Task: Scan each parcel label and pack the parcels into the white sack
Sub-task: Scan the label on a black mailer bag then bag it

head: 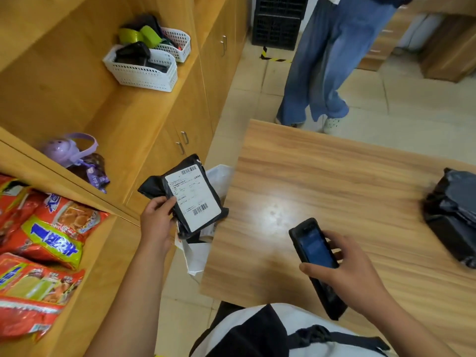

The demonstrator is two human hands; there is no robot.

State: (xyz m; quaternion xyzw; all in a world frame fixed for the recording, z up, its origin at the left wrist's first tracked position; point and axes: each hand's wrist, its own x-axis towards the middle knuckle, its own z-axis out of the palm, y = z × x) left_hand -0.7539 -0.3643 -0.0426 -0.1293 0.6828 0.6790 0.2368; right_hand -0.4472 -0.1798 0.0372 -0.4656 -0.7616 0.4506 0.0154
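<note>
Above the white sack (196, 256), left hand (157, 222) raised, fingers clamped on black parcel (154, 185) near edge, barcode label (193, 199) face-up, print unreadable, right hand (353, 274) curled round handheld scanner (315, 251) over table (334, 176)

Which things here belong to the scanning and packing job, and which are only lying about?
Job: labelled parcel in left hand, scanner in right hand, white sack, second parcel on table.
Lying about: white baskets, purple item, red snack packets.

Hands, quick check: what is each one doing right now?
Left hand: grips the black parcel, label facing up.
Right hand: holds the handheld scanner over the table.
</note>
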